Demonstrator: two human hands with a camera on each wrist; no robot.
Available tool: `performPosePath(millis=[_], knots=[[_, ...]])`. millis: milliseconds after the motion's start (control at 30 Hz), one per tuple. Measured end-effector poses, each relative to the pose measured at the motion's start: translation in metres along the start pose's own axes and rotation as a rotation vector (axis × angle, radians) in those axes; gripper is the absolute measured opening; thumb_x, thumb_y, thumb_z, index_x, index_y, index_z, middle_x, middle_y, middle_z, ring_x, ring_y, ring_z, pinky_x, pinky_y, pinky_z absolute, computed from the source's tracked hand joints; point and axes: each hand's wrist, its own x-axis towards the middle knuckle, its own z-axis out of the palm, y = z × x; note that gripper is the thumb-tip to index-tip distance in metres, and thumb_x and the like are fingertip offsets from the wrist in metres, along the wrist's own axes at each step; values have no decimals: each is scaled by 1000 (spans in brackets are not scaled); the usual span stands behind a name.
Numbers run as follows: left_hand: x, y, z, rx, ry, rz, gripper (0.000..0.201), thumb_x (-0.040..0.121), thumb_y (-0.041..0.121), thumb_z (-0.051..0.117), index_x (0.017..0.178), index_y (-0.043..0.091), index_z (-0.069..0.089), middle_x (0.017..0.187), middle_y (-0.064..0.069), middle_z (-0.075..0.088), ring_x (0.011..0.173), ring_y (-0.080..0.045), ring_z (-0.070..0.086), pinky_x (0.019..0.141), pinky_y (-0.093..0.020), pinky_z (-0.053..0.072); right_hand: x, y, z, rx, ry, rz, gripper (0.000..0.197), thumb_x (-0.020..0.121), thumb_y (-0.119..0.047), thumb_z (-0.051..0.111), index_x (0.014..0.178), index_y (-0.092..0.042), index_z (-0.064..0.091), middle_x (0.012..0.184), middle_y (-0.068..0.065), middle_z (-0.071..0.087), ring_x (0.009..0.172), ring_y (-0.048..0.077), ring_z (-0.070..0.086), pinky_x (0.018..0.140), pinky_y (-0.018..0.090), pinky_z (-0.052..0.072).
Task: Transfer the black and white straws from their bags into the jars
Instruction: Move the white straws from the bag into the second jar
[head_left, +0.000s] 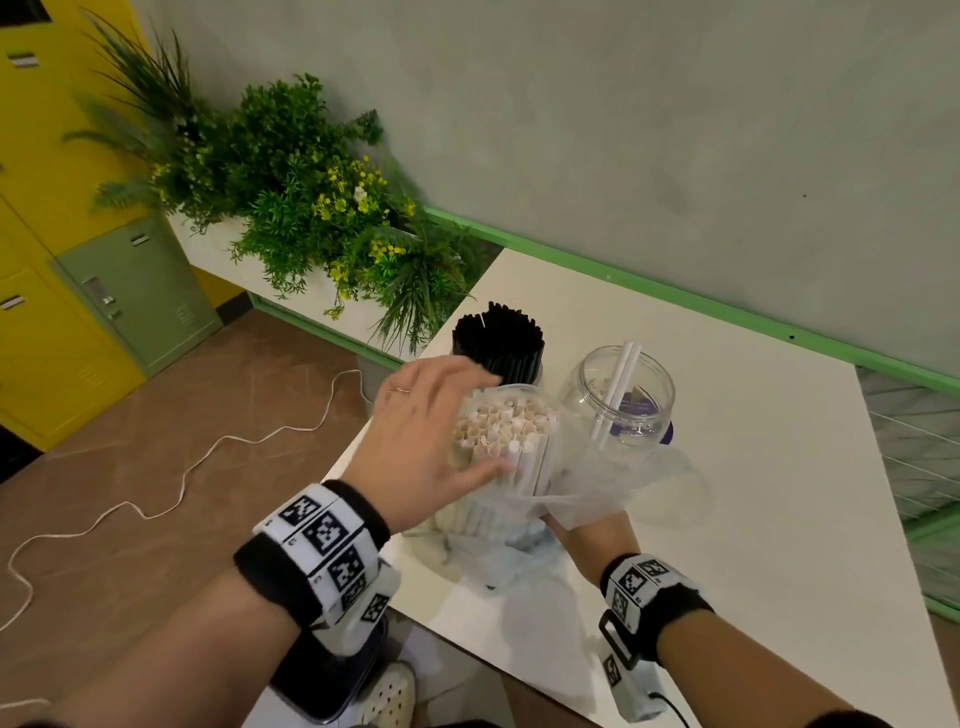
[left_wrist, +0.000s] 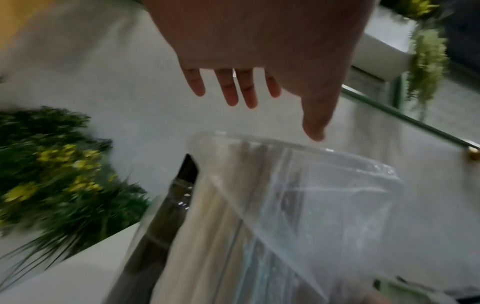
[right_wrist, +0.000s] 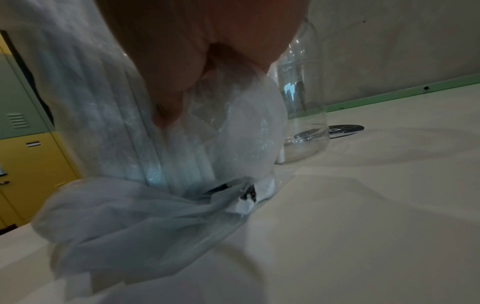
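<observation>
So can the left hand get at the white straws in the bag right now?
Probably yes: the left hand hovers open beside the white straws, whose tops stand clear of the bag the right hand holds.

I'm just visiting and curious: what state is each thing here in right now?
Black straws: standing upright, packed in their jar.
Clear jar: open, two white straws inside.
White straws: bundled upright in the bag.
Plastic bag: open-topped.
Left hand: open, over the bundle.
Right hand: gripping the bag.

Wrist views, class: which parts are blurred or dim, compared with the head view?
Head view: bright, white straws fairly sharp. Left wrist view: plants smeared, plastic bag soft. Right wrist view: dim, right hand dark and unfocused, glare spots on clear jar.
</observation>
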Motion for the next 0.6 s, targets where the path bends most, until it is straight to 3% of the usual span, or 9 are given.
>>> performPosePath(millis=[100,133,200,267,333,400,467,533,600], knots=[[20,9,15,158,-280,112,85,66,82,40,140,45,22,152,8,22,142,-17,15,114,-46,14,-2,-4,-4,18,14,-55,15,82,-30,65,78,-15,65,74,-1,66,72,19,62,70,35,50],[24,10,23,179,-346,110,85,66,81,39,141,47,17,154,8,20,143,-19,15,115,-49,14,-4,-4,-6,11,11,-103,11,82,-27,67,78,-16,65,75,-1,66,73,17,62,73,36,50],[27,9,37,172,-390,83,82,70,78,42,141,47,13,151,8,27,138,-21,27,110,-50,28,-4,3,-11,-114,-4,-185,9,81,-30,69,85,-23,65,83,-4,67,83,13,61,84,37,48],[29,7,45,157,-357,60,78,73,76,42,141,46,17,143,9,36,130,-19,37,100,-46,39,-3,16,-24,-375,-36,-142,38,84,-45,58,115,-23,62,112,1,64,112,22,52,99,38,38],[29,4,45,151,-315,38,76,75,77,38,141,46,21,137,10,40,124,-18,41,94,-42,42,-7,25,-43,-315,-6,-58,65,75,-46,45,130,-12,51,130,9,49,126,30,39,105,39,33],[29,1,46,151,-294,37,74,75,77,35,141,45,25,133,10,43,120,-18,44,90,-41,43,-20,25,-68,90,206,-133,62,68,-25,46,129,-13,44,130,10,42,126,31,37,107,46,32],[29,-1,47,145,-285,38,74,75,77,35,140,44,28,130,10,45,117,-19,46,89,-40,44,-35,15,-91,385,543,-258,49,75,-4,48,121,-20,42,125,5,43,119,24,43,106,49,36],[30,-1,48,144,-281,28,74,74,77,35,140,44,29,128,10,46,115,-19,47,89,-40,44,-53,-10,-113,406,794,-398,39,84,6,46,114,-19,46,121,2,46,115,16,45,104,43,38],[31,-1,48,153,-286,16,75,73,78,32,140,44,29,128,9,46,114,-19,47,89,-40,44,-67,-46,-126,256,842,-634,27,85,4,46,102,-13,58,118,4,48,113,17,44,99,28,38]])
